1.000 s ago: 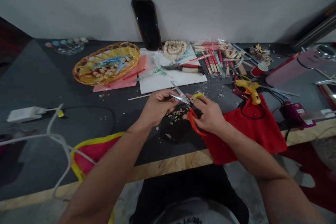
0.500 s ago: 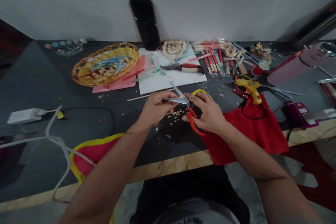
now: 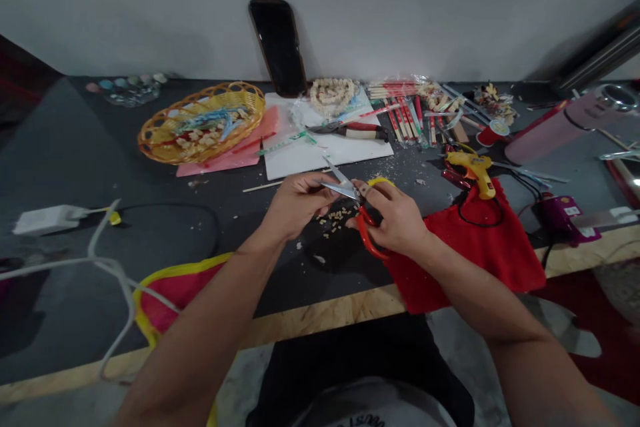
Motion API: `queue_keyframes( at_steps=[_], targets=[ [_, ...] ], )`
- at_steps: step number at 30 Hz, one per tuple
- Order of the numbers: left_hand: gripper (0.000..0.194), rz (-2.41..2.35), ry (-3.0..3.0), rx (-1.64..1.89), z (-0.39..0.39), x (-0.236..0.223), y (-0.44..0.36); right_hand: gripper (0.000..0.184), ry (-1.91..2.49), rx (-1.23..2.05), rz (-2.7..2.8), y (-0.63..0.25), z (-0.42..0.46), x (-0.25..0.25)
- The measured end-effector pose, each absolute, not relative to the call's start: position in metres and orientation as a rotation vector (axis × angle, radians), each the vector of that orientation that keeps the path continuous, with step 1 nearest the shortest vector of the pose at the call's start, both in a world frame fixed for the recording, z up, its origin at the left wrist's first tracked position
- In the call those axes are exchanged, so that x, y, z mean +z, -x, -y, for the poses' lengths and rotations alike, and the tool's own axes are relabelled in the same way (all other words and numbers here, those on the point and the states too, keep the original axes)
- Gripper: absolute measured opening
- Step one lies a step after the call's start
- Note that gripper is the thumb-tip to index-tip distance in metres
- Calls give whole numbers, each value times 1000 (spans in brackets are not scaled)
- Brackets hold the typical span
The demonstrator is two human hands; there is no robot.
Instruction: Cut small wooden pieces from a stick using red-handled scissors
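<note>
My right hand (image 3: 395, 217) is wrapped round the handles of a pair of scissors (image 3: 369, 233), red on one loop and yellow on the other. Their blades are parted and point left, toward my left hand (image 3: 305, 203). My left fingers are pinched together beside the blades; whatever they hold is too small or hidden to make out. Beneath both hands, several small pale cut pieces (image 3: 336, 219) lie scattered on the dark table (image 3: 280, 273). Behind the left hand rests a thin pale stick (image 3: 263, 187).
Further back are a wicker basket (image 3: 150, 140), a white board (image 3: 285, 163) with pliers (image 3: 357, 130), a phone (image 3: 277, 47) against the wall and red-marked stick bundles (image 3: 405, 121). To the right are a yellow glue gun (image 3: 470, 167), red cloth (image 3: 480, 247) and pink flask (image 3: 555, 127). White cable (image 3: 117, 273) lies left.
The scissor blades stand closer together than before, the near blade having swung up. Both hands stay in nearly the same place. The view has shifted slightly.
</note>
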State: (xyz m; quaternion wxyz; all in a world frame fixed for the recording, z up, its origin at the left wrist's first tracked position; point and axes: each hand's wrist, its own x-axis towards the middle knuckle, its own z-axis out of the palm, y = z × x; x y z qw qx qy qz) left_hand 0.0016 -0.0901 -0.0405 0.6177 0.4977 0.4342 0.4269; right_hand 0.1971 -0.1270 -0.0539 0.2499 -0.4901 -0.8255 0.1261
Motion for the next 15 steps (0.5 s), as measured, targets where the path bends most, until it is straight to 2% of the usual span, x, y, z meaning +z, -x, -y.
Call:
queue_keyframes(
  at_steps=[7, 15],
  targets=[
    [15, -1107, -1278, 1076, 90, -43, -4, 64, 1351, 416, 2192, -198, 123, -55],
    [7, -1034, -1187, 905, 87, -44, 3, 66, 1281, 396, 2214, -199, 123, -55]
  ],
)
